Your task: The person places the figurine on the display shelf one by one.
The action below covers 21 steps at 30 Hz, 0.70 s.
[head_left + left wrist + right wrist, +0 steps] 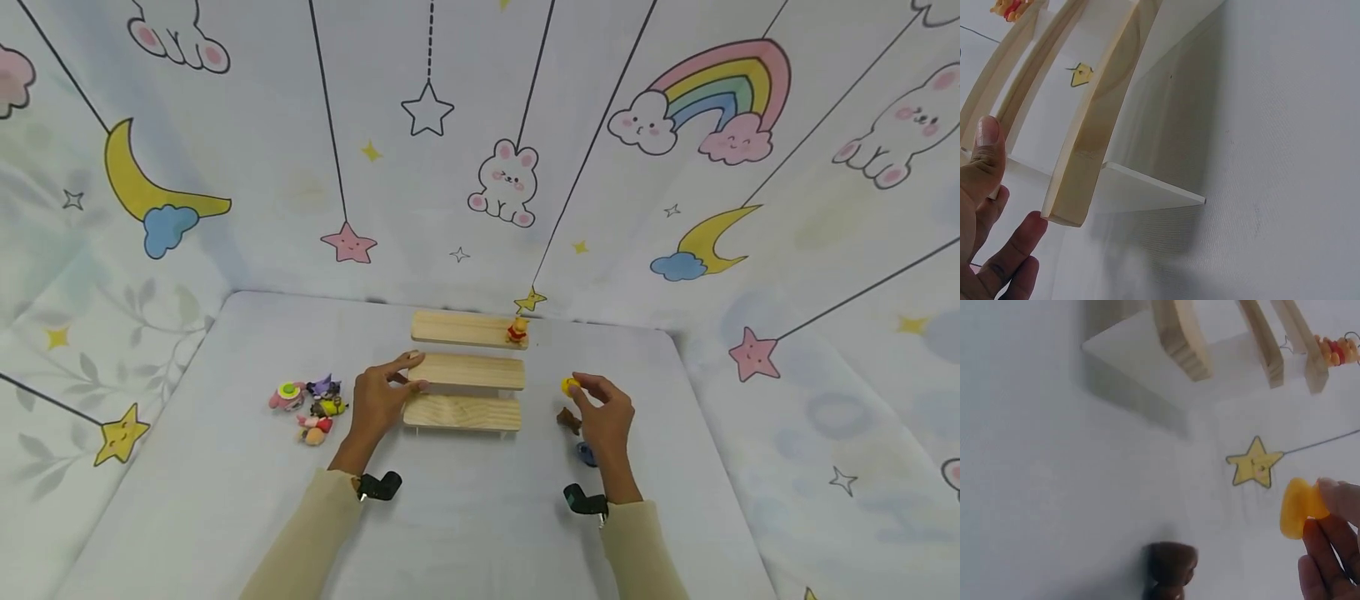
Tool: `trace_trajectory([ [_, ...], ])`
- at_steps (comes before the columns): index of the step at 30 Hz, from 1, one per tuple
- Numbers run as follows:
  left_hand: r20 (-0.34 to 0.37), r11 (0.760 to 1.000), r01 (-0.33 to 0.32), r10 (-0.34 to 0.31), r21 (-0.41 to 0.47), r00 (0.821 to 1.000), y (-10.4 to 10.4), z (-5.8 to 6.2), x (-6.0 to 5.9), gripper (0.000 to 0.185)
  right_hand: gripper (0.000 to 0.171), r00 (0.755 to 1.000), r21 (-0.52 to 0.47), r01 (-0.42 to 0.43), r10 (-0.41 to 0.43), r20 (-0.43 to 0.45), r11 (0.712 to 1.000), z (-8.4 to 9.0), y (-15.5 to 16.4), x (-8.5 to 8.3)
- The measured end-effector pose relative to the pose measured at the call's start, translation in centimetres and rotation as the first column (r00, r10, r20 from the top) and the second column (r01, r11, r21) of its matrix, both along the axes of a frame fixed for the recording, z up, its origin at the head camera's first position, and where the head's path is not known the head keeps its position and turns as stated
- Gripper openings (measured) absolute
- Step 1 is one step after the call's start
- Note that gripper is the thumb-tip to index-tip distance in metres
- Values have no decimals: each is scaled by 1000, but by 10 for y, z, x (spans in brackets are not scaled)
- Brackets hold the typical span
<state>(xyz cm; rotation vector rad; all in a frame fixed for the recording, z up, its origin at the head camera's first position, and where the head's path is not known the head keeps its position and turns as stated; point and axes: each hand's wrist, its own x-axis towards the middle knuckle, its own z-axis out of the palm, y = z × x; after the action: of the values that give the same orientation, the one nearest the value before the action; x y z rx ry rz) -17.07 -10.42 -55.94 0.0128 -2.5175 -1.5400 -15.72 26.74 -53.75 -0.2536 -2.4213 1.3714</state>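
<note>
A three-tier wooden stepped shelf (463, 410) stands on the white cloth, its planks on white side panels. At its left end my left hand (381, 398) grips the middle plank (472, 372) between thumb and fingers; the left wrist view shows the thumb (988, 144) against that plank. To the right of the shelf, my right hand (609, 417) pinches a small yellow toy figure (1297, 506) above the cloth. Its face is not visible. A bear figurine (517, 331) in a red shirt stands at the right end of the top plank (461, 327).
Below the right hand lie a brown figurine (569, 420) and a blue figurine (586, 454), partly covered by the hand. Left of the left hand, several colourful figurines (327, 407) lie in a cluster. A patterned cloth backdrop (420, 192) rises behind the table.
</note>
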Motion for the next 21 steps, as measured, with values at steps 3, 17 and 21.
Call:
trace_trajectory([
  [3,0,1000,1,-1,1,1000,0,0,0,49,20,998,25,-46,47,-45,999,9,-12,-3],
  [17,10,1000,-4,5,-15,1000,1,2,1,51,23,961,114,-239,252,-115,964,32,-65,-12],
  [21,6,1000,-8,8,-18,1000,1,2,2,50,24,953,116,-270,283,-112,956,31,-75,-11],
])
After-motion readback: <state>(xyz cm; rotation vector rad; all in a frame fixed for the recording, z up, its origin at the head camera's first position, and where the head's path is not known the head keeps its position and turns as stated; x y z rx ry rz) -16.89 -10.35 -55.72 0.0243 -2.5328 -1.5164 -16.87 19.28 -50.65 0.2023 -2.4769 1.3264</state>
